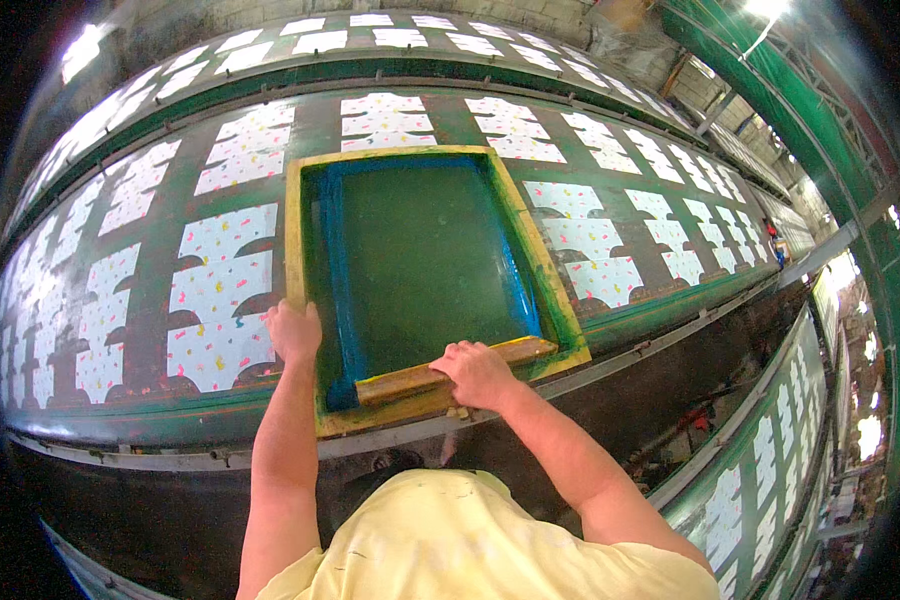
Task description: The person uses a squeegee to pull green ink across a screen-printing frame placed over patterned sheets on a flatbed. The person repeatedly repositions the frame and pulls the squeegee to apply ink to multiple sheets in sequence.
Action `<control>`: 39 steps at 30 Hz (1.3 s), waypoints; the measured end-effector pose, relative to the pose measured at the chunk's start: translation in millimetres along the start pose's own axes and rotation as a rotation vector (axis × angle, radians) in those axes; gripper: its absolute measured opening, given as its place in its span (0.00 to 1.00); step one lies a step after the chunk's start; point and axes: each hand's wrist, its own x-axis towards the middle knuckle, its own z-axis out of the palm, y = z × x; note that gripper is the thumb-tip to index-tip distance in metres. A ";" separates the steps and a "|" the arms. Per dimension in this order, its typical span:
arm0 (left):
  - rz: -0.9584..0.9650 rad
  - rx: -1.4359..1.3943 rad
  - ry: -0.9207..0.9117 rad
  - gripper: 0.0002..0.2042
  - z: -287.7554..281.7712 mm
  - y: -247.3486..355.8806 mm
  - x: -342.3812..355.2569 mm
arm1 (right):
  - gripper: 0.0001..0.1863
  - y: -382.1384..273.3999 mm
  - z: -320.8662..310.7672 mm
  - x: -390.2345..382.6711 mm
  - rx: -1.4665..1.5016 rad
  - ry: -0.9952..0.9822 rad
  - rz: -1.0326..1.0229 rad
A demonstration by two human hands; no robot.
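The head view comes from the left one of two wide fisheye lenses worn on the person's head. It looks steeply down and forward over the yellow shirt (470,545), which is nearest and fills the near edge. The left hand (293,330) and right hand (475,373) sit a little farther off, with the framed screen (425,260) around mid-view. The lens faces across the long table (155,220) to a block wall (560,22) at the far side; its wide sweep reaches a second table (738,445) near right, straight edges bowing toward a dark round rim
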 end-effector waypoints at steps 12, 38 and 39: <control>-0.016 0.176 0.055 0.27 13.5 1.4 2.8 | 0.32 46.7 5.5 -54.5 0.320 0.137 -0.248; -0.075 0.190 0.059 0.25 29.1 -4.7 18.6 | 0.46 295.6 6.8 -37.8 0.274 0.391 0.653; -0.052 0.201 0.077 0.24 29.3 -7.6 19.2 | 0.43 296.5 5.6 -36.9 0.309 0.377 0.697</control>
